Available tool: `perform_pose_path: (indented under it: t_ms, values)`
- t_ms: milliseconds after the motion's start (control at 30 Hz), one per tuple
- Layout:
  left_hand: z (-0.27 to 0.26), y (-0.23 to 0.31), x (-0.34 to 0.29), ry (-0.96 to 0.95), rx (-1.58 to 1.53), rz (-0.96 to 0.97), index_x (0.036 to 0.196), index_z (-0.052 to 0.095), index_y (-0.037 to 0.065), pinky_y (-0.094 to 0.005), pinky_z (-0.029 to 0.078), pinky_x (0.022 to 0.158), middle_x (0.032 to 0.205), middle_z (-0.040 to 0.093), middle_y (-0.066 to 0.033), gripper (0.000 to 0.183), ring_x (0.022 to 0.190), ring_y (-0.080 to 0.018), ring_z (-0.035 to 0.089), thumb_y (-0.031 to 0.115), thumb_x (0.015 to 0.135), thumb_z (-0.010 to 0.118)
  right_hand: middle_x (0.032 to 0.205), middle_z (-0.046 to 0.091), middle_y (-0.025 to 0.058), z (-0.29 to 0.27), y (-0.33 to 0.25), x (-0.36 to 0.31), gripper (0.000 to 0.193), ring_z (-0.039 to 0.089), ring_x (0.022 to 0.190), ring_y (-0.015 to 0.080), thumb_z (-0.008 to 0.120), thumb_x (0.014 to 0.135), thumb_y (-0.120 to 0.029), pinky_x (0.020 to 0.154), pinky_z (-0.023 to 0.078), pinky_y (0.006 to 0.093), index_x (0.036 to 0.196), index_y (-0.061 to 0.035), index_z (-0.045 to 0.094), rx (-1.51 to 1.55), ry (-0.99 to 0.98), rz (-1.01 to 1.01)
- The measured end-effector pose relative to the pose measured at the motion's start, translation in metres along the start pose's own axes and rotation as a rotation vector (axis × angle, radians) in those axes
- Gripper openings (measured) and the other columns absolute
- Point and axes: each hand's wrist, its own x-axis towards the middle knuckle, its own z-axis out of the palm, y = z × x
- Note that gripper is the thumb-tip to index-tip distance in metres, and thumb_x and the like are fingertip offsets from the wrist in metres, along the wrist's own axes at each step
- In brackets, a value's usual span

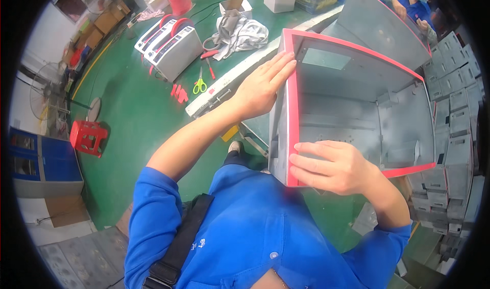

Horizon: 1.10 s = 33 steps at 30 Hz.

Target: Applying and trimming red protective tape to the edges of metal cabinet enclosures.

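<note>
A grey metal box (337, 108) faces me with its open front up, and red tape (292, 110) runs along its rim. My left hand (263, 85) lies along the upper left edge, fingers stretched out and touching the tape near that corner. Across the lower left part of the rim, my right hand (332, 166) rests with its fingers extended on the tape; its thumb is hidden. Inside the box, a pale rectangular patch (325, 58) shows on the far wall.
Tape dispensing machines (171, 52), green scissors (200, 84) and a grey cloth (239, 34) are beyond my left arm. A red stool (89, 137) stands far left. At the upper right a co-worker (408, 3) handles another grey panel (380, 26). Grey metal boxes (454, 131) are stacked right.
</note>
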Motion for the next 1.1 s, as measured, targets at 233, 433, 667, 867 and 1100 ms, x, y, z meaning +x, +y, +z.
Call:
perform_pose_path:
  t_ms: [233,433,667,867,1100]
  values:
    - [-0.016,0.037,-0.022,-0.061,-0.039,0.109,0.118,0.045,-0.007,-0.0426,0.036,0.097,0.125,0.044,-0.0239,0.055,0.117,-0.0376,0.042,-0.010,0.063,0.045,0.094,0.060,0.0050,0.001,-0.018,-0.012,0.015,0.059,0.090,0.0202,0.061,0.065,-0.009,0.076,0.050,0.0307,0.080,-0.0050,0.062,0.007,-0.011,0.002]
    - [-0.038,0.103,-0.064,-0.138,-0.127,0.228,0.110,0.052,-0.006,-0.0397,0.042,0.093,0.120,0.049,-0.0220,0.038,0.112,-0.0331,0.049,0.005,0.074,0.051,0.091,0.062,0.0063,-0.003,-0.032,-0.036,0.018,0.060,0.085,0.0219,0.061,0.066,-0.005,0.070,0.048,0.0317,0.084,-0.0049,0.062,-0.025,0.153,0.182]
    - [-0.042,0.119,-0.075,-0.120,-0.177,0.326,0.106,0.056,-0.003,-0.0363,0.045,0.090,0.115,0.055,-0.0151,0.030,0.107,-0.0270,0.054,0.006,0.078,0.051,0.089,0.063,0.0083,0.004,-0.037,-0.051,0.024,0.061,0.082,0.0240,0.060,0.066,-0.001,0.065,0.047,0.0316,0.089,-0.0047,0.060,-0.085,0.313,0.344]
    - [-0.043,0.094,-0.068,-0.073,-0.401,0.446,0.099,0.058,0.000,-0.0381,0.044,0.090,0.112,0.056,-0.0155,0.021,0.106,-0.0276,0.055,0.007,0.080,0.052,0.085,0.062,0.0069,0.013,-0.041,-0.052,0.020,0.061,0.079,0.0227,0.059,0.069,-0.002,0.061,0.047,0.0304,0.089,-0.0059,0.059,-0.303,0.280,0.339]
    - [-0.030,0.040,-0.025,-0.151,-0.423,0.140,0.121,0.045,0.000,-0.0453,0.033,0.098,0.121,0.050,-0.0180,0.040,0.115,-0.0333,0.046,0.017,0.085,0.050,0.081,0.063,0.0074,0.032,-0.038,-0.052,0.022,0.061,0.072,0.0207,0.051,0.069,-0.003,0.054,0.046,0.0258,0.090,-0.0064,0.057,-0.538,0.374,0.407]
